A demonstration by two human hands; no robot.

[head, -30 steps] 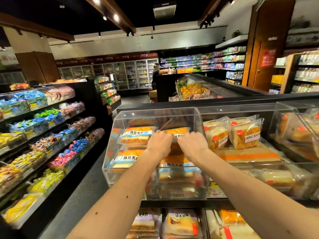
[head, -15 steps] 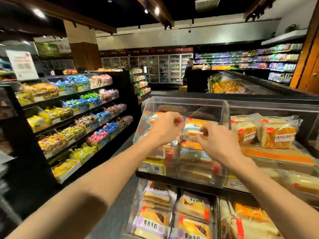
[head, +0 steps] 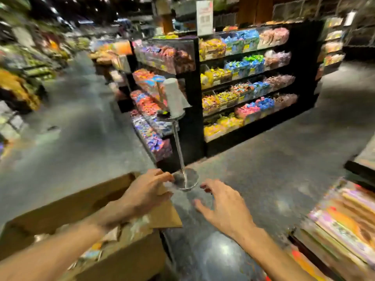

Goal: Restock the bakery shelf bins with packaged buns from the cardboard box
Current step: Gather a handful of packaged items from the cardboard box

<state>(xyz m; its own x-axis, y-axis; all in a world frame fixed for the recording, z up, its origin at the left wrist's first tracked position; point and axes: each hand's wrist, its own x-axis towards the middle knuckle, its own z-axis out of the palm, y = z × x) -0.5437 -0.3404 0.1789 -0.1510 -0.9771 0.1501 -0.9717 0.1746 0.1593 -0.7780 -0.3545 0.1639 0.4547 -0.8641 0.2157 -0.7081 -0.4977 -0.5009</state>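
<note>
Grey shop floor (head: 263, 179) under both hands, all a bit blurry. Left hand (head: 145, 194) over the far flap of the cardboard box (head: 129, 260), fingers loosely bent, holding nothing. Right hand (head: 221, 205) near it over bare floor, fingers spread wide, holding nothing too. Wrapped buns (head: 129, 228) inside the box, below the left wrist. Just past the fingertips, round foot of a pole stand (head: 174, 98). Far beyond, candy shelves (head: 243, 78). Right of the right arm, bread shelf (head: 345, 226) with packs.
</note>
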